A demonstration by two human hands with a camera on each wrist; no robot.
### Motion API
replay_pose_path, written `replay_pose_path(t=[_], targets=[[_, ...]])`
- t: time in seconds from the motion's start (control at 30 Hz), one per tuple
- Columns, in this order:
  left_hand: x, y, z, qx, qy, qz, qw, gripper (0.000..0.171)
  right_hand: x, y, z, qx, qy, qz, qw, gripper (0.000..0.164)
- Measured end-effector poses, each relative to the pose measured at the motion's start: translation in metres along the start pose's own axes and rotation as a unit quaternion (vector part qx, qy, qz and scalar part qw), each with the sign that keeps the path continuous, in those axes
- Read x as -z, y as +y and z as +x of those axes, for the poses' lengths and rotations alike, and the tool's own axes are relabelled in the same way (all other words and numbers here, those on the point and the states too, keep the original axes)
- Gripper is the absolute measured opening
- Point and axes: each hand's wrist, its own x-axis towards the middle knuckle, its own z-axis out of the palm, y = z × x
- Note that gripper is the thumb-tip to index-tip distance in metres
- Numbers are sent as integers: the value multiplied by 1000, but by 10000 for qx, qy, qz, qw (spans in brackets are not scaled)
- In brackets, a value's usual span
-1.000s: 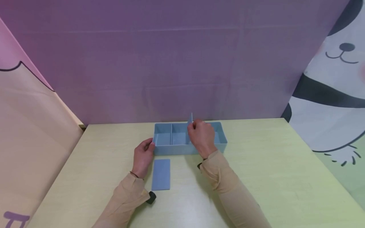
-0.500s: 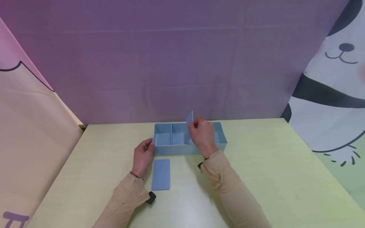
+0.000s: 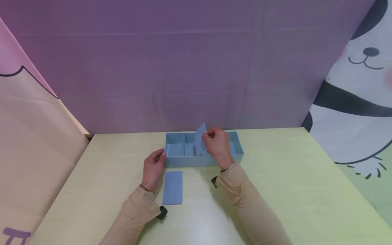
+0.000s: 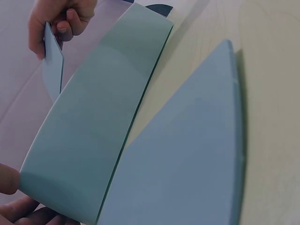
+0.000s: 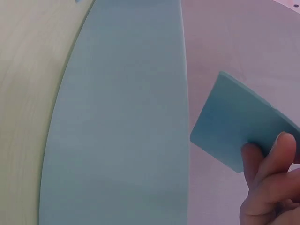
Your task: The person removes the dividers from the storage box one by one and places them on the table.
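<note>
A long light-blue divided box lies lengthwise on the table, with a divider standing across its left part. My left hand holds the box's left end; in the left wrist view its fingers bend round that end. Above the middle of the box, my right hand pinches a thin blue panel between thumb and fingers. The panel is tilted, its lower part over or inside the box; its exact seating cannot be told. The right hand hides part of the box's right compartments.
A second blue panel lies flat on the pale wooden table, in front of the box's left part. Behind the table hangs a purple cloth. A panda-print cloth is on the right.
The panel in my right hand has turned so more of its face shows, and its top has tipped left and lower. The left hand and the box stay put.
</note>
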Motion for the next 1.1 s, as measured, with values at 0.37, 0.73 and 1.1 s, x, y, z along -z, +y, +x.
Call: replay_pose_path(t=[0.37,0.73,1.1], targets=[[3,7,-4,-24,-111,-42,9999,33,0,1,-1,-460,-231,204,9985,11],[-1,-5,2,54,-4,13,10000,30,0,4,-1,-731,-472,228,9959,10],[8,38,-20,156,-229,-72,9996,36,1,4,-5,-1167,-856,659,9873,10]])
